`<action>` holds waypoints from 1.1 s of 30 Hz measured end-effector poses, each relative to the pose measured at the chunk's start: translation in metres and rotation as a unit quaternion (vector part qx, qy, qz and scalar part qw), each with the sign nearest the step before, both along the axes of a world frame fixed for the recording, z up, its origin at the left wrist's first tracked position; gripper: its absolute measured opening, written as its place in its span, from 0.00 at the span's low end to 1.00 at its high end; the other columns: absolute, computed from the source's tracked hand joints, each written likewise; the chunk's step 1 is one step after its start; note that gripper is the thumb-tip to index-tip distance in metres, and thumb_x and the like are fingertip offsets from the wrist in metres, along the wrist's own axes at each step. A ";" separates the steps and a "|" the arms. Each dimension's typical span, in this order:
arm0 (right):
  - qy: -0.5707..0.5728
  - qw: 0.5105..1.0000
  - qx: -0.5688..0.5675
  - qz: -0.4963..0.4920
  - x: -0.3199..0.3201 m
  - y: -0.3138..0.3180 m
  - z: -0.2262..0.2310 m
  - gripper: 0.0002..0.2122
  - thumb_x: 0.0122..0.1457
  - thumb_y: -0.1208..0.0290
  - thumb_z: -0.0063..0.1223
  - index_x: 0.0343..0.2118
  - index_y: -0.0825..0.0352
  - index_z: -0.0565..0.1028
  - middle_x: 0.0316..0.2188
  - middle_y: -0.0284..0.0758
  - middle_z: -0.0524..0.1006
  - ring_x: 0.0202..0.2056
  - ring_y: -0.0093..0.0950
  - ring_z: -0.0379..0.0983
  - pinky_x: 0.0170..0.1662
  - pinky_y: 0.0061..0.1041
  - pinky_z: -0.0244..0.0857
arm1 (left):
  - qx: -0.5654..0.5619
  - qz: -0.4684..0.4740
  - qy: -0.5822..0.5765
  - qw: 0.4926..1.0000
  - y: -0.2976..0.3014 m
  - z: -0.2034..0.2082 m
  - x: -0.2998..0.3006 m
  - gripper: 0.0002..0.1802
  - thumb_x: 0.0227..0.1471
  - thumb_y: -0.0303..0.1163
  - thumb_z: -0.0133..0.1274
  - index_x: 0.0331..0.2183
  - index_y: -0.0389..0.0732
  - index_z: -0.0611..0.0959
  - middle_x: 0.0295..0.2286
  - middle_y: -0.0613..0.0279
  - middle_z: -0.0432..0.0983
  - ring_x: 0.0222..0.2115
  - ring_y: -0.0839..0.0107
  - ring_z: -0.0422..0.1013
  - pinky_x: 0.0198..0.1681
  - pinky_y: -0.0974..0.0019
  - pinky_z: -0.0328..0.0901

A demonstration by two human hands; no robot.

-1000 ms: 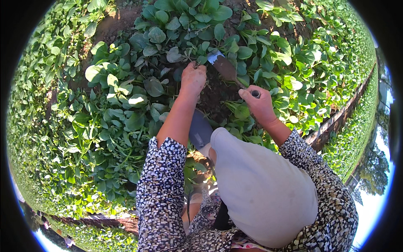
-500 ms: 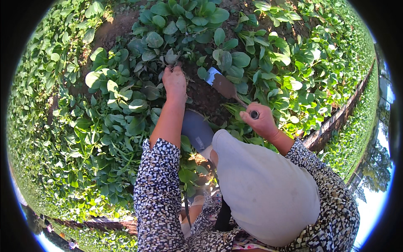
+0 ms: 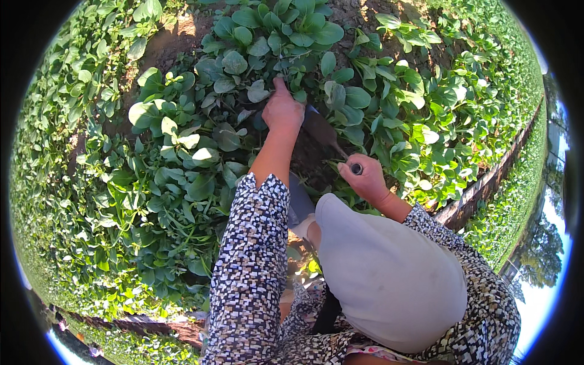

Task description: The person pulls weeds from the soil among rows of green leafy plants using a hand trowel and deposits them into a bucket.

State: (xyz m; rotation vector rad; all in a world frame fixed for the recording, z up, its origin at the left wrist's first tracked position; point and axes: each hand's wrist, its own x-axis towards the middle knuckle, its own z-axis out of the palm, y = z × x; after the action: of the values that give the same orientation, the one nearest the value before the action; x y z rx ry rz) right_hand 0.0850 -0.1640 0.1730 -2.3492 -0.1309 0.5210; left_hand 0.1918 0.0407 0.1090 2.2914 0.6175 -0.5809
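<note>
My right hand (image 3: pixel 365 180) is wrapped around the handle of a trowel (image 3: pixel 322 131). Its soil-smeared blade points up and left over dark bare soil (image 3: pixel 309 159). Close to the blade's tip, my left hand (image 3: pixel 284 114) reaches in among low leafy greens (image 3: pixel 289 27), with its fingers closed in the foliage. Leaves and the hand itself hide what those fingers hold, if anything. Broad-leaved green plants (image 3: pixel 350 100) crowd the far side of the trowel, and dusty, drooping leaves (image 3: pixel 228 137) lie left of my left wrist.
A bent knee in pale cloth (image 3: pixel 389 274) fills the lower middle, with a grey shoe (image 3: pixel 299 204) below my left forearm. Dense greens (image 3: pixel 152 176) spread to the left. A brownish border edge (image 3: pixel 480 182) runs along the right, with more greenery beyond.
My left hand has moved right and slightly upward, from a withered clump toward the trowel's tip. My right hand and the trowel have shifted slightly left and downward.
</note>
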 end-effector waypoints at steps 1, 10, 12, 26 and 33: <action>-0.014 1.000 0.001 0.002 0.002 0.001 -0.004 0.11 0.49 0.64 0.59 0.19 0.66 0.73 0.17 0.36 0.70 0.19 0.35 0.67 0.25 0.31 0.61 | -0.002 -0.008 0.000 1.000 -0.003 -0.002 0.000 0.37 0.43 0.36 0.56 0.54 0.42 0.59 0.38 0.45 0.76 0.40 0.48 0.73 0.43 0.51 0.66; -0.129 0.983 -0.063 0.117 0.045 0.024 -0.023 0.12 0.49 0.62 0.56 0.16 0.61 0.72 0.17 0.35 0.70 0.21 0.37 0.70 0.25 0.34 0.64 | -0.079 0.076 -0.121 0.987 0.009 -0.036 -0.001 0.23 0.47 0.34 0.50 0.47 0.39 0.70 0.36 0.40 0.76 0.40 0.44 0.72 0.43 0.50 0.65; -0.153 0.972 -0.101 0.145 0.036 0.021 -0.016 0.11 0.49 0.62 0.57 0.16 0.60 0.72 0.17 0.34 0.69 0.21 0.36 0.70 0.24 0.34 0.64 | -0.083 0.109 -0.136 0.981 0.006 -0.036 -0.009 0.20 0.47 0.35 0.50 0.43 0.38 0.71 0.35 0.40 0.76 0.38 0.42 0.71 0.42 0.48 0.64; -0.016 0.999 0.046 0.006 0.030 0.018 -0.005 0.13 0.52 0.66 0.57 0.17 0.67 0.70 0.15 0.32 0.65 0.18 0.26 0.62 0.24 0.27 0.58 | -0.508 0.446 -0.300 0.673 0.051 -0.102 -0.035 0.19 0.60 0.38 0.38 0.48 0.41 0.73 0.44 0.59 0.72 0.43 0.62 0.67 0.47 0.66 0.61; 0.031 0.993 0.110 0.007 0.033 0.022 -0.017 0.14 0.52 0.67 0.57 0.18 0.71 0.68 0.14 0.34 0.61 0.19 0.21 0.54 0.23 0.25 0.54 | -0.183 0.243 -0.305 0.903 0.038 -0.050 -0.024 0.21 0.52 0.39 0.52 0.45 0.37 0.74 0.41 0.56 0.75 0.40 0.56 0.71 0.46 0.60 0.63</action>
State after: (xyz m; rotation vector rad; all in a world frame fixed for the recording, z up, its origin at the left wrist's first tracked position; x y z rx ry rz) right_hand 0.1176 -0.1415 0.1563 -2.1168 -0.1683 0.5558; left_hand 0.1682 0.0790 0.0592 1.7256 0.6585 0.2482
